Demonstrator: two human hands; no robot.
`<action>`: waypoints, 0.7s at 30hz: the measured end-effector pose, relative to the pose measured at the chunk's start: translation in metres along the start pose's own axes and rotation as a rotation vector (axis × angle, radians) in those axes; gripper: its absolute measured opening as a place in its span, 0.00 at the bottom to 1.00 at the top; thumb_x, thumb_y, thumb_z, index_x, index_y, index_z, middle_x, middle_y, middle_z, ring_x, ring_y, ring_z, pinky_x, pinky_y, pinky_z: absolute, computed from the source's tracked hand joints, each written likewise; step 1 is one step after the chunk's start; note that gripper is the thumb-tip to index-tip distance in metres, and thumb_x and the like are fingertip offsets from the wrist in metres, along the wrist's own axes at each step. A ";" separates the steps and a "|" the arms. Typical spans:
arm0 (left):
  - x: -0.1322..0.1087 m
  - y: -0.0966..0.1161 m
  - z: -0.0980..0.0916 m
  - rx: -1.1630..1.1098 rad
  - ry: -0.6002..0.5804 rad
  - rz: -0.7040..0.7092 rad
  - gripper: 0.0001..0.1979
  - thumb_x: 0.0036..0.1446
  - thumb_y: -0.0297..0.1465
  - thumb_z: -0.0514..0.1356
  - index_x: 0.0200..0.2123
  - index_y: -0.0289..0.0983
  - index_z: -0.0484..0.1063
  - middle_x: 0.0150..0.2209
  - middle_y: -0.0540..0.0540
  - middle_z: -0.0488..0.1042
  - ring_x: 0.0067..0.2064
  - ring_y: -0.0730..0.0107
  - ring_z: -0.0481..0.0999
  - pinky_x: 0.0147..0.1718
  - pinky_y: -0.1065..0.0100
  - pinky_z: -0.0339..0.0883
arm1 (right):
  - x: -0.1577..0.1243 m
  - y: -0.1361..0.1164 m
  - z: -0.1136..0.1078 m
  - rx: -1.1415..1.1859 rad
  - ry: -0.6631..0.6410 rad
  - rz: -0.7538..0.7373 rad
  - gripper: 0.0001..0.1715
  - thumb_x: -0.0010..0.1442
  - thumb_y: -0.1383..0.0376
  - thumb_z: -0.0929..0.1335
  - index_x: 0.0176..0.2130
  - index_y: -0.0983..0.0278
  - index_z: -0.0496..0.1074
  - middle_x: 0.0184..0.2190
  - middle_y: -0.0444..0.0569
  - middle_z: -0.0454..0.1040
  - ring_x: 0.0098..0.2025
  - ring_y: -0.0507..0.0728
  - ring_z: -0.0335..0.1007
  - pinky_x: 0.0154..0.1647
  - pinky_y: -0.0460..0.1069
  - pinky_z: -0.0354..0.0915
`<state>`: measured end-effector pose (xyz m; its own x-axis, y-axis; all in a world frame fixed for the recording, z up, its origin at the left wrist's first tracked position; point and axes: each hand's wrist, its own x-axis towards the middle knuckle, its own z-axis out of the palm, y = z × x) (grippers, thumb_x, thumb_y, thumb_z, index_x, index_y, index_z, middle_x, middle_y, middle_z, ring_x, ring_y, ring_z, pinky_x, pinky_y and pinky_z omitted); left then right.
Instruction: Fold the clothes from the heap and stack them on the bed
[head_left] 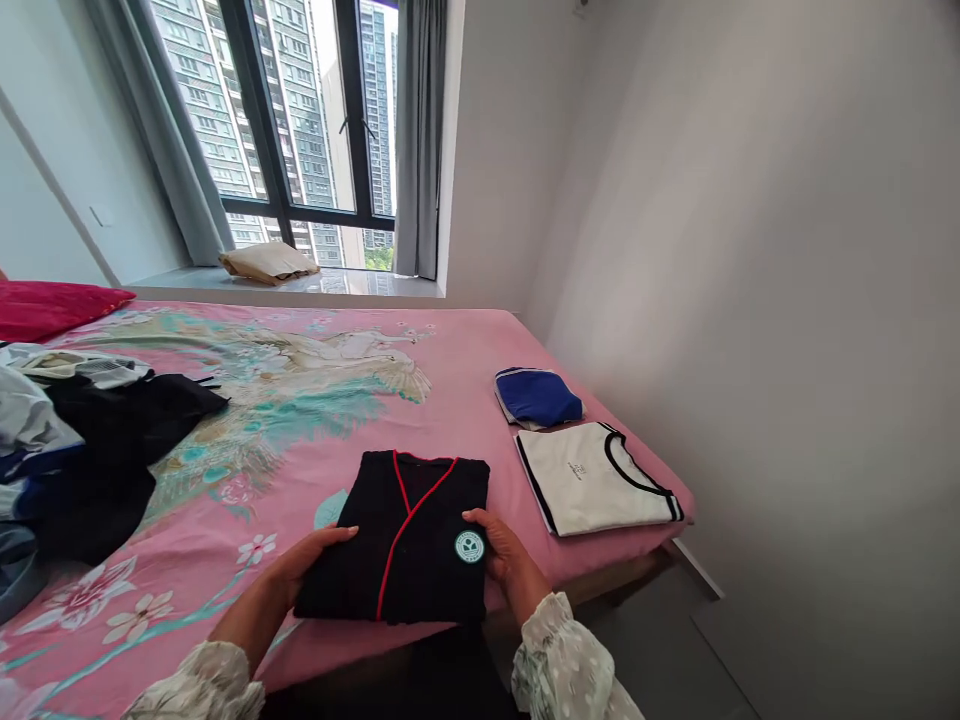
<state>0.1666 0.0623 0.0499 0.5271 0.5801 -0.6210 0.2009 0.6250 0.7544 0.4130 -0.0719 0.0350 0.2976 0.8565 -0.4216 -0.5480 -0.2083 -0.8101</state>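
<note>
A folded black garment (405,530) with red trim and a round green-and-white badge lies at the near edge of the bed (465,370), which has a pink flowered sheet. My left hand (304,560) grips its left side, thumb on top and fingers underneath. My right hand (502,555) holds its right edge beside the badge, thumb resting on the cloth. Both wrists wear white dotted sleeves.
A folded white shirt with black trim (596,478) and a folded blue garment (536,397) lie at the bed's right side. A heap of unfolded dark and light clothes (82,440) sits at left, with a red pillow (52,305) behind. A tan bundle (268,262) rests on the window sill. A grey wall runs along the right.
</note>
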 end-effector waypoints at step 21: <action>0.146 0.177 0.308 0.517 -0.367 0.364 0.18 0.59 0.38 0.57 0.50 0.35 0.67 0.49 0.44 0.70 0.47 0.60 0.72 0.44 0.56 0.70 | -0.046 -0.121 -0.196 0.391 0.688 -0.623 0.43 0.41 0.63 0.75 0.56 0.58 0.65 0.43 0.46 0.77 0.45 0.60 0.73 0.47 0.55 0.69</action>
<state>0.5333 0.0961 0.1584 0.8595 0.4346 -0.2690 0.2768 0.0467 0.9598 0.6190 -0.1787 0.0729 0.9376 0.2753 -0.2123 -0.3222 0.4586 -0.8282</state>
